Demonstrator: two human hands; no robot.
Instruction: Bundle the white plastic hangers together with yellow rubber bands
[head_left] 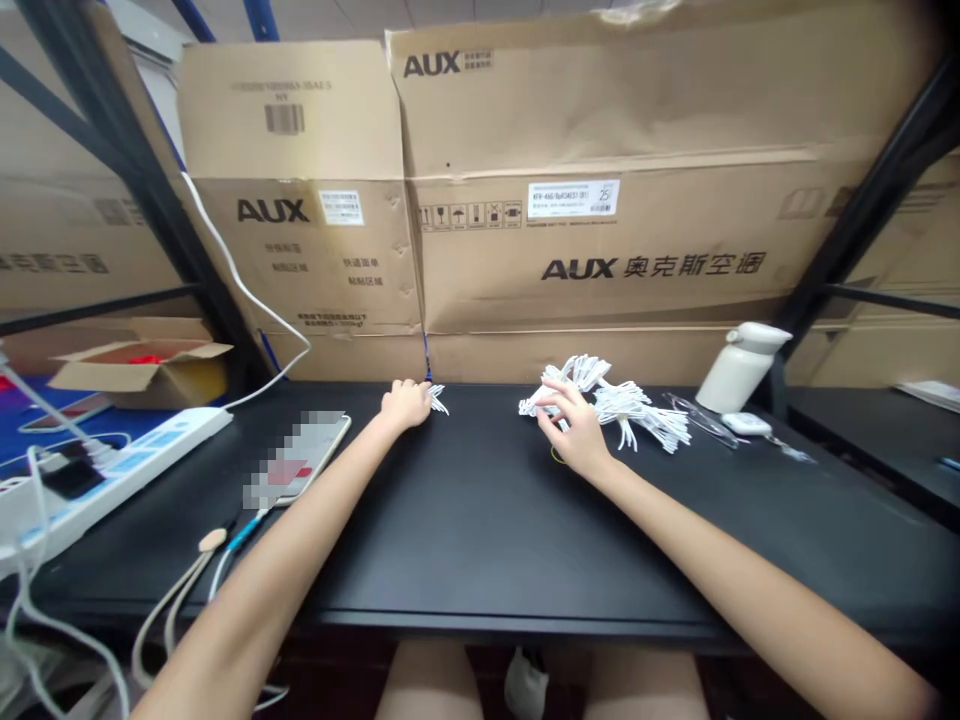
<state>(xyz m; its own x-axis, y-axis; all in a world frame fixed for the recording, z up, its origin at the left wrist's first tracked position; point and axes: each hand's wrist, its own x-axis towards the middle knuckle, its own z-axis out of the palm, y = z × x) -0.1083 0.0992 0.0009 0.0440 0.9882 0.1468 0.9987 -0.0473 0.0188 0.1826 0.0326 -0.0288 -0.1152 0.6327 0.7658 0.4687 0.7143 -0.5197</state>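
My left hand (407, 403) rests at the back of the black table, its fingers curled down over a small bunch of thin white cords (441, 399). The cord ends stick out to the right of the fingers; the fingertips are mostly hidden. Farther right, my right hand (576, 428) is at the left side of a larger heap of white cords (634, 402), bundled in loops. Its thumb and fingers are bent and apart, touching or just over the cord ends. A thin yellow band (556, 455) shows beside the right hand.
Cardboard boxes (480, 240) wall the back. A white bottle (739, 368), a small white case (747, 424) and clear-looking cords stand or lie at right. On the left are a phone (319, 455), a power strip (161, 450), cables and an open carton (142, 365).
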